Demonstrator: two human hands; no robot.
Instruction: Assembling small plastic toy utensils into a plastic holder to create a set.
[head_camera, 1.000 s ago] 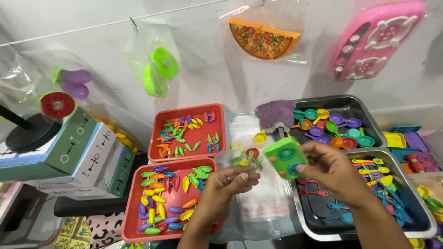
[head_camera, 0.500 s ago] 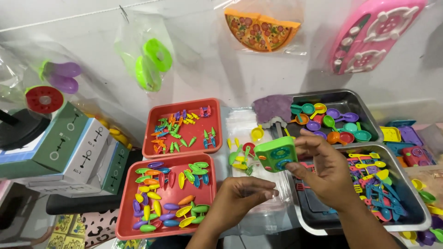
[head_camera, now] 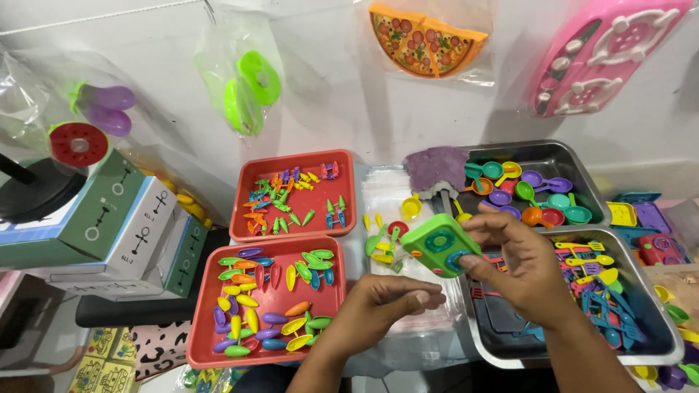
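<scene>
Down in the head view, my right hand (head_camera: 528,273) pinched a green toy block (head_camera: 439,244) with teal round buttons, thumb and fingertips closed on its right end, so the block sat tilted just above the clear plastic bags (head_camera: 408,291) in the middle of the table. My left hand (head_camera: 389,302) lay just below the block, fingers curled loosely together and pointing right, thumb along the top; I could not tell whether it held anything, and it seemed to rest on the bags.

Left of my hands sat two red trays. The near red tray (head_camera: 200,342) held a scatter of small oval and leaf-shaped pieces in yellow, green, purple, orange and blue. The far red tray (head_camera: 349,196) held smaller, thinner bits in the same mix of colours, mostly bunched toward its far left.

To the right sat two metal trays. The far metal tray (head_camera: 575,156) held little round spoons or cups in orange, purple, teal and green, with a purple cloth (head_camera: 435,167) at its left edge. The near metal tray (head_camera: 510,342), partly under my right wrist, held small toy utensils in blue, yellow and red, piled toward its right side.

On the bags just left of the block lay a few loose yellow, green and red pieces (head_camera: 386,233).
</scene>
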